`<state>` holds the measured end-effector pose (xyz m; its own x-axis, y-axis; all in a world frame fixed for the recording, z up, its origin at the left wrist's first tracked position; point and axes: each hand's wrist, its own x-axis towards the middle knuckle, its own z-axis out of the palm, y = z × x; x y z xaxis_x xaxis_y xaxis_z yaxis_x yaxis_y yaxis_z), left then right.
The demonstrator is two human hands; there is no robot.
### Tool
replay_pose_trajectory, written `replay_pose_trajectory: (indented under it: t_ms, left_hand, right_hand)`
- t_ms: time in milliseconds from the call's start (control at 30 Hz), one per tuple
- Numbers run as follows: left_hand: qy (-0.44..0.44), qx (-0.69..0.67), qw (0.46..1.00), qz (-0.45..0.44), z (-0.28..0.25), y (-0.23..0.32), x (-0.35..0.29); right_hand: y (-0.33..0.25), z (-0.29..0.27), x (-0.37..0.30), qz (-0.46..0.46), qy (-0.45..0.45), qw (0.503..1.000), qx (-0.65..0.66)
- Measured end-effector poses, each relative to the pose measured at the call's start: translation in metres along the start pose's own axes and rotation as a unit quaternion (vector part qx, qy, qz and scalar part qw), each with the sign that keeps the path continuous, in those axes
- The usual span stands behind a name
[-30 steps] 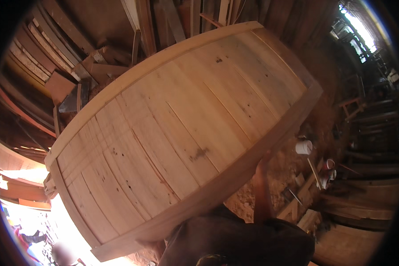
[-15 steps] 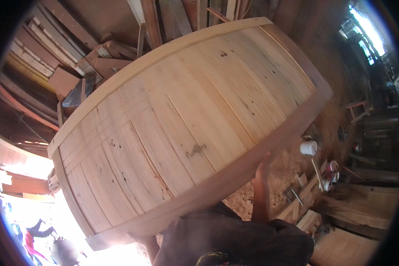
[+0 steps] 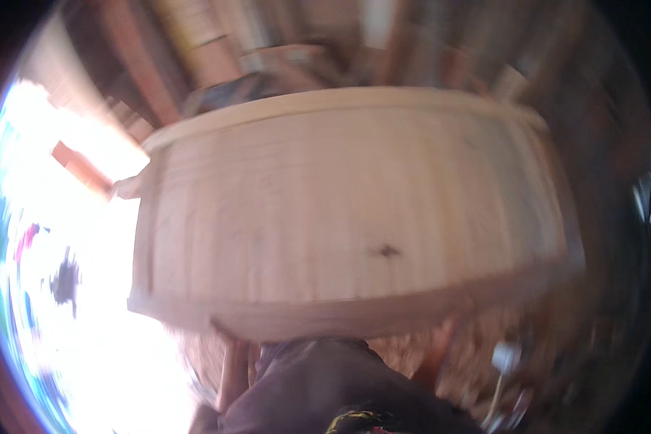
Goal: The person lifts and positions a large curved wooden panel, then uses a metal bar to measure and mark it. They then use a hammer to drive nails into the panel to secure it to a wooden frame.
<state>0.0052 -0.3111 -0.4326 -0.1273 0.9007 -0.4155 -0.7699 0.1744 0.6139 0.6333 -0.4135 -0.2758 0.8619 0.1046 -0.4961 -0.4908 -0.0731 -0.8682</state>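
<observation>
A large framed wooden panel [image 3: 340, 202], made of pale planks side by side, spans the middle of the head view. Its darker near rail [image 3: 325, 317] runs just in front of my body. My left hand [image 3: 231, 335] grips this rail toward its left part, a thumb or finger showing at the edge and the rest hidden beneath. Farther right, my right hand [image 3: 447, 331] holds the same rail, smeared by motion. A dark mark [image 3: 388, 251] shows on the panel's face. What supports the far side is hidden.
Blurred boards and timber offcuts [image 3: 289, 58] stand behind the panel's far edge. Bright daylight fills the left side, with a dark blurred shape [image 3: 65, 281] there. On the brown ground at lower right is a white container [image 3: 506, 356] beside a thin stick [image 3: 495, 401].
The view has swung, and the panel, slanting up to the right before, now lies nearly level across it. Both hands stay at the near rail. The bright opening takes up more room.
</observation>
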Motion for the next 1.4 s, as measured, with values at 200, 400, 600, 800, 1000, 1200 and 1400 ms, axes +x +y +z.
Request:
replay_pose_trajectory:
  t_ms: [200, 400, 600, 800, 1000, 1200, 1400]
  left_hand:
    - [0.231, -0.097, 0.968, -0.007, 0.138, 0.033, -0.013]
    - [0.224, -0.123, 0.967, -0.004, 0.199, -0.003, -0.010]
    - [0.244, -0.125, 0.962, -0.009, 0.206, -0.012, -0.004]
    - [0.246, -0.122, 0.961, 0.014, 0.185, -0.026, 0.002]
    - [0.249, -0.125, 0.960, 0.006, 0.195, -0.023, 0.003]
    - [0.182, -0.107, 0.977, 0.028, 0.192, -0.025, 0.019]
    - [0.120, 0.043, 0.991, -0.037, 0.162, -0.034, 0.023]
  right_hand:
    - [-0.015, -0.013, 0.009, -0.032, 0.012, 0.998, -0.057]
    - [-0.054, 0.055, 0.087, -0.035, -0.024, 0.993, -0.112]
    - [-0.063, 0.045, 0.102, -0.031, -0.016, 0.992, -0.124]
    - [-0.066, 0.030, 0.104, -0.038, -0.020, 0.992, -0.117]
    - [-0.056, 0.014, 0.094, -0.040, -0.027, 0.994, -0.103]
    - [-0.040, -0.001, 0.086, -0.038, -0.034, 0.996, -0.072]
    - [-0.006, -0.024, 0.057, -0.033, -0.013, 0.997, -0.063]
